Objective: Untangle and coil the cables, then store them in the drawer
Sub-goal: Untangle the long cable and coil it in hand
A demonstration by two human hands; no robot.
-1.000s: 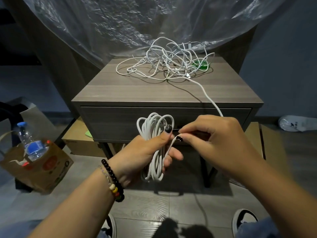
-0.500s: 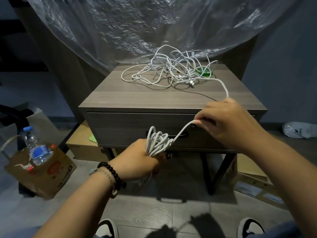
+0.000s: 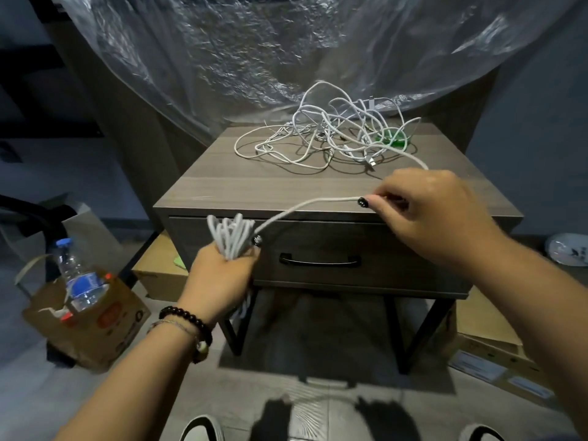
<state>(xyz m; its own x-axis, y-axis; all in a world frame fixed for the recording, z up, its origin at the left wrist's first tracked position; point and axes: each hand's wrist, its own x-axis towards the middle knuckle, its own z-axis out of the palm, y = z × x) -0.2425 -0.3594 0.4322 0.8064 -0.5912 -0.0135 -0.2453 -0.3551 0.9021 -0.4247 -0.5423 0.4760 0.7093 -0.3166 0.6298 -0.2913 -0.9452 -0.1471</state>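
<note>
White coil (image 3: 230, 235) sits bunched in the left hand (image 3: 219, 276), fingers curled tight round its loops at 7 o'clock. From it one cable (image 3: 302, 205) runs up toward 3 o'clock, where the right hand (image 3: 426, 214) pinches it between thumb and fingertips; past that grip it trails into the tangle (image 3: 331, 138) at 12 o'clock on the bench (image 3: 241, 186). Risk, as I judge it: a hard pull could cinch a knot or drag the whole tangle off the edge. Loops could also slip from the left grip. The drawer (image 3: 318, 249) below is closed.
</note>
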